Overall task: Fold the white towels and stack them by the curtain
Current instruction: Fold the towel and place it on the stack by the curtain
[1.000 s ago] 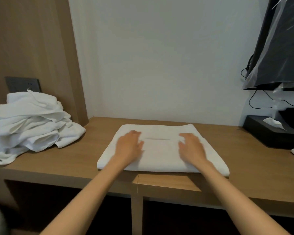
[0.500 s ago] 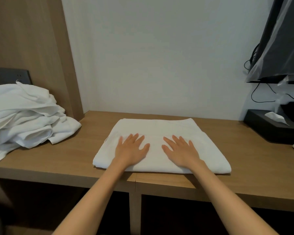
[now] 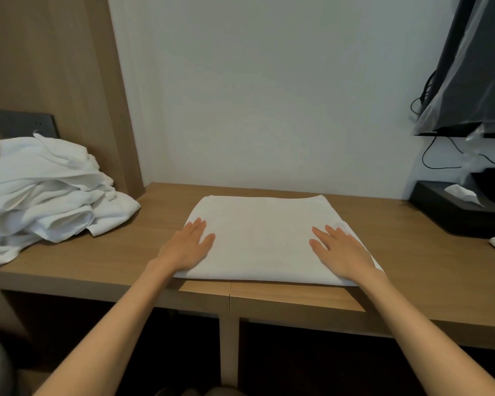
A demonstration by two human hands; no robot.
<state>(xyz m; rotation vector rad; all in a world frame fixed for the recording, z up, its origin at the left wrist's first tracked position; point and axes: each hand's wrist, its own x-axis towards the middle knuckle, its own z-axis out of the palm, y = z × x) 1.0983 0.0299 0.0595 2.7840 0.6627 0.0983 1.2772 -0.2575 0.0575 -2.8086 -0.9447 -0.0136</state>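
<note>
While 2 hands, left hand [image 3: 187,246] and right hand [image 3: 341,252], press flat: 1 folded towel [image 3: 265,238].

Two bare forearms (no sleeves), each grip ungloved.

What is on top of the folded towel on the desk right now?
Both hands lie flat on the folded towel: left hand near its left edge, right hand near its right. Nothing else is on it. The cloth under the palms is covered.

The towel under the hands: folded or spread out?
Folded: the towel forms a neat rectangle with a thick, layered front edge; both hands lie flat.
</note>
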